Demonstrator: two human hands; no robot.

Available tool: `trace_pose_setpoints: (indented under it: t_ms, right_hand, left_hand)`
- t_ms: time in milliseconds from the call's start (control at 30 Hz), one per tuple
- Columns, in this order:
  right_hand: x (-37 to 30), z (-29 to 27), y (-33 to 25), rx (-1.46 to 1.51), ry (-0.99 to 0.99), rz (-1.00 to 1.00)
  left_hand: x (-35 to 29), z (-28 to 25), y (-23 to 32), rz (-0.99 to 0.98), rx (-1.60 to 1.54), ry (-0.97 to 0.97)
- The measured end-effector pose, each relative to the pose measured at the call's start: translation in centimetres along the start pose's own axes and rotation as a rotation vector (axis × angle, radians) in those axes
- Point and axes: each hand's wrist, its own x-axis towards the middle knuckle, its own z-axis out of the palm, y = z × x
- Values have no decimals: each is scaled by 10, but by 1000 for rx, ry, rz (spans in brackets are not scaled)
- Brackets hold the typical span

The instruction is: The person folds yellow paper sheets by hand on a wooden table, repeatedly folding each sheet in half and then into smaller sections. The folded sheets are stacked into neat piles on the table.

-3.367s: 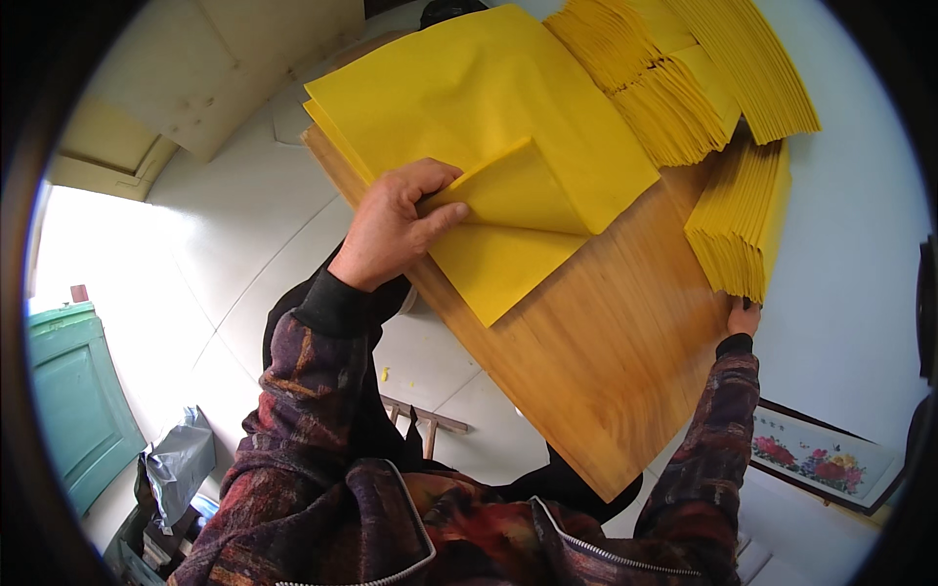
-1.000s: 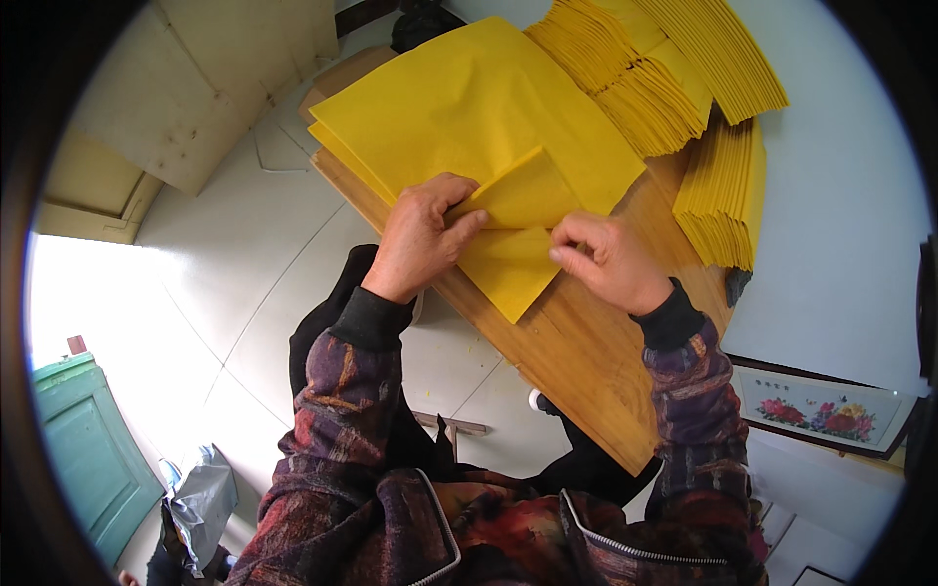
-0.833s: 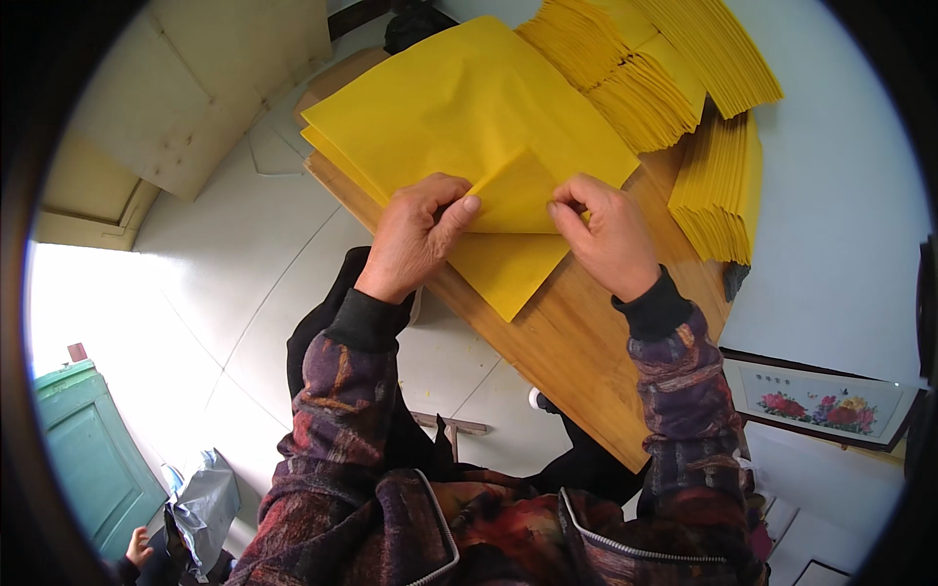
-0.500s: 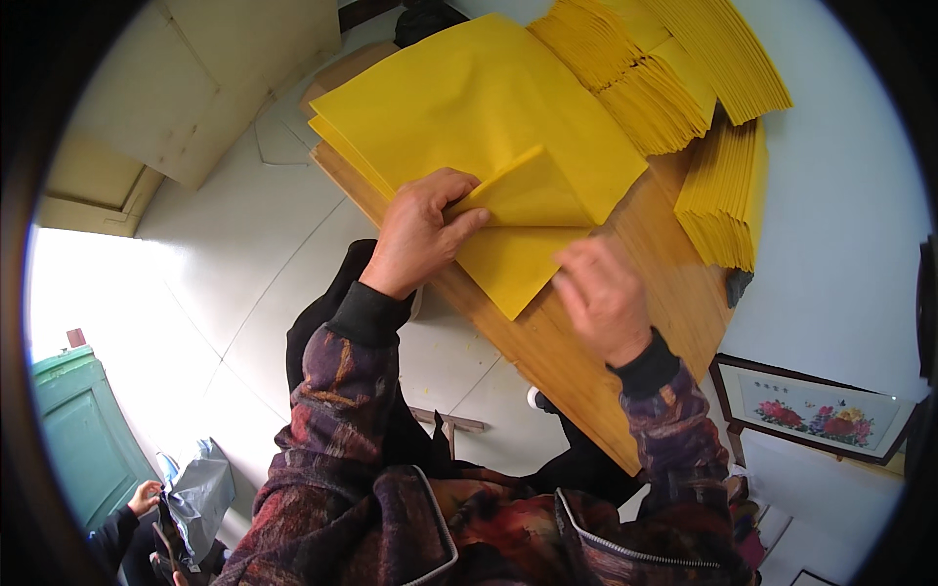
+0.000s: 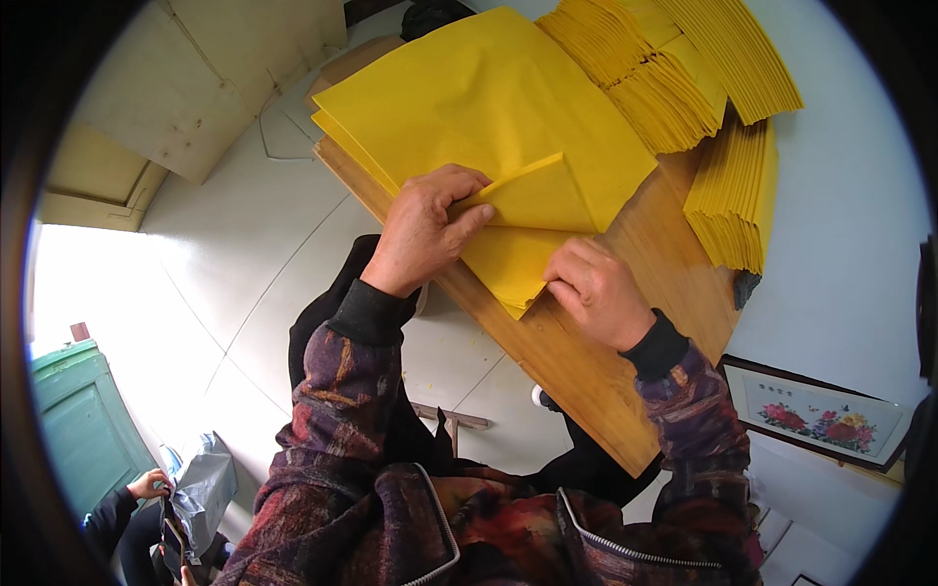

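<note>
A large yellow sheet of paper (image 5: 469, 107) lies on the wooden table, doubled in layers along its left edge. Its near corner is folded back in a flap (image 5: 542, 200). My left hand (image 5: 425, 227) pinches this flap between thumb and fingers at the near left edge. Below the flap, a pointed yellow corner sticks out toward me over the table's edge. My right hand (image 5: 598, 291) is closed on the right side of that corner, thumb against bent fingers. The corner's edge looks slightly crumpled there.
Stacks of folded yellow paper (image 5: 674, 98) stand at the far right, with another stack (image 5: 733, 205) nearer. The wooden table (image 5: 586, 391) has bare surface at its near right. A framed flower picture (image 5: 821, 410) leans at right. Another person's hand (image 5: 149, 484) shows lower left beside a grey bag.
My right hand has moved in slightly and closed on the paper's near corner. My left hand stays on the flap. The view has shifted a little.
</note>
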Motion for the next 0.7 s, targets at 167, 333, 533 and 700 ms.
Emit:
trace_pose_setpoints:
  t_ms: [167,333,533,700]
  right_hand:
    - [10,-11,6,236,-144,112]
    - [23,-26,10,334,-315,184]
    - [35,-42,3,363,-253,266]
    - [46,-43,-2,103,19,229]
  left_hand:
    - [0,-1,0,-9,-31,-5]
    - [0,-1,-1,-8,-22,-13]
    - [1,-2,-1,24,-9,-8]
    - [0,-3,1,-36,-5,-26]
